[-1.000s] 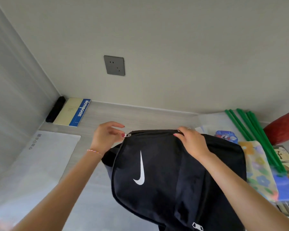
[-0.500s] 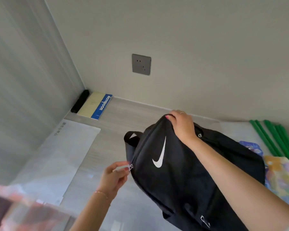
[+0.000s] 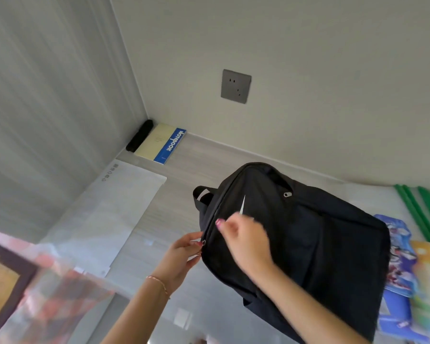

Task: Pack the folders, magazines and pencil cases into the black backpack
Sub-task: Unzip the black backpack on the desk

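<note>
The zip pull (image 3: 204,242) on the black backpack (image 3: 296,244) is now far down the bag's left side, where a second ago it was pinched at the top edge; the main zip is judged run open along that side, though the gap itself is not clearly shown. The left hand (image 3: 181,256) is held at the pull, fingers curled close round it, a pinch being likely but blurred. The right hand (image 3: 246,242) has been shifted from the top rim down to the front panel near the zip line, fingers loosely bent and motion-blurred; whether fabric is gripped cannot be told. Opening is judged nearly done, nothing packed yet.

The backpack is seen propped on the pale desk (image 3: 184,175), slightly right of centre, tilted toward the left hand. Its cloth is matte woven black, soft and slumping, with a webbing loop handle (image 3: 201,194) and a small metal puller (image 3: 287,194) on the front pocket. A floppy printed pencil case (image 3: 397,256) in blue is lain just beside it on the right, partly tucked behind. A clear glossy plastic folder (image 3: 114,207) is laid flat at left, thin and slippery-looking. A stiff cream notebook (image 3: 159,145) with a blue spine is kept in the far corner, green rods (image 3: 417,214) at the right edge
</note>
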